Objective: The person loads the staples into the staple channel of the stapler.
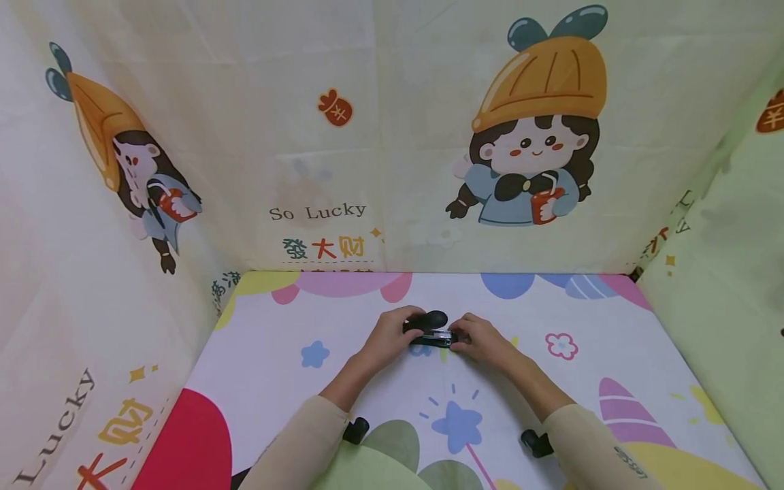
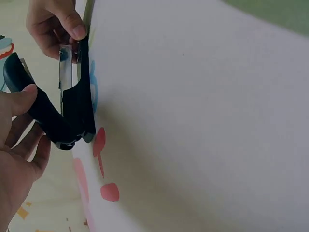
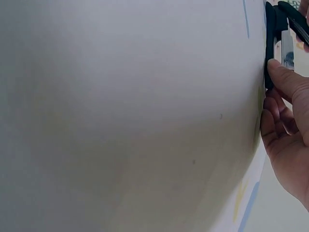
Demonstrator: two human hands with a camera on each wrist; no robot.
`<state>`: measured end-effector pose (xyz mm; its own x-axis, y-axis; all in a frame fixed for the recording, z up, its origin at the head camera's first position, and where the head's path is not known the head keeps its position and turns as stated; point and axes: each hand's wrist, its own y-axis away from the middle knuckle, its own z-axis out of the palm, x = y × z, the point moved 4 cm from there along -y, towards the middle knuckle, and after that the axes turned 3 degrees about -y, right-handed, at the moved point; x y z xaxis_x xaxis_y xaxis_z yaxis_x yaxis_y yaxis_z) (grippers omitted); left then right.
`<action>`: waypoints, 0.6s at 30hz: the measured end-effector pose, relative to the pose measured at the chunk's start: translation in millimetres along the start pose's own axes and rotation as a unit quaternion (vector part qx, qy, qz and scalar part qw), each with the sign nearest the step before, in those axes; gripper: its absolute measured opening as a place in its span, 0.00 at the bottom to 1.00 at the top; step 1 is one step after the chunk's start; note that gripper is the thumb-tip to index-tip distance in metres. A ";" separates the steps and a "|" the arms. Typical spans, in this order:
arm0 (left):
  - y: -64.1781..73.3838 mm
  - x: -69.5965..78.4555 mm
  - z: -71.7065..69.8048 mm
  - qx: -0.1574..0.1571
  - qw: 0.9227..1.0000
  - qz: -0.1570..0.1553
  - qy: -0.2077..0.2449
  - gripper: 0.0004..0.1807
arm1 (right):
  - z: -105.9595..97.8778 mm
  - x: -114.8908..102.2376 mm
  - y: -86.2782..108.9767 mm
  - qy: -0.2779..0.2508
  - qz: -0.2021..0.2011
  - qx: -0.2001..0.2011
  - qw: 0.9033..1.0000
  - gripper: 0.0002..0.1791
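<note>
A black stapler point(image 1: 436, 318) stands swung open above the table's far middle, its upper arm raised away from the base. In the left wrist view the metal staple channel point(image 2: 65, 72) shows between the stapler's two halves. My left hand point(image 1: 389, 331) grips the raised upper arm, thumb on one side and fingers on the other. With thumb and fingers, my right hand point(image 1: 482, 339) pinches the front end of the base; the right wrist view shows the thumb point(image 3: 285, 77) pressed on it. Whether staples lie in the channel, I cannot tell.
The table point(image 1: 367, 381) has a white cloth printed with coloured shapes. Cream cloth walls point(image 1: 416, 170) with cartoon prints close in its back and sides. Small black devices point(image 1: 355, 431) sit at both wrists.
</note>
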<state>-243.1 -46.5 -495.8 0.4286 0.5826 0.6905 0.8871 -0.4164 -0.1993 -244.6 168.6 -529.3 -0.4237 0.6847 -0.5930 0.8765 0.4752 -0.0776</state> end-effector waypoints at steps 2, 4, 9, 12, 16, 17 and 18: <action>-0.8 2.3 1.7 -0.010 1.000 0.005 -0.015 0.19 | 0.0 -0.2 -0.2 0.003 -0.006 0.003 1.000 0.17; -1.7 4.9 3.1 -0.022 0.999 0.010 -0.030 0.18 | -0.4 -0.1 0.2 0.006 -0.014 0.011 1.000 0.16; -4.0 7.8 6.3 -0.047 0.997 0.004 -0.063 0.18 | -0.5 0.1 1.4 0.013 -0.033 0.030 0.999 0.15; -5.1 7.5 8.2 -0.053 0.996 0.001 -0.077 0.16 | -0.2 0.1 1.7 0.014 -0.037 0.031 0.999 0.15; -6.4 6.5 10.0 -0.057 0.994 0.002 -0.093 0.14 | -0.4 -0.1 1.8 0.009 -0.029 0.025 0.999 0.16; -6.7 6.5 10.2 -0.058 0.994 0.002 -0.094 0.14 | -0.7 -0.2 2.0 0.009 -0.027 0.024 0.999 0.16; -7.0 6.6 10.4 -0.060 0.994 0.002 -0.096 0.15 | -0.9 -0.3 2.2 0.008 -0.023 0.022 0.999 0.16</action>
<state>-244.6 -32.5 -497.1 0.4668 0.6983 0.5426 0.8636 -0.4921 -0.1098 -242.7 169.9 -528.7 -0.4677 0.6716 -0.5746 0.8648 0.4822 -0.1403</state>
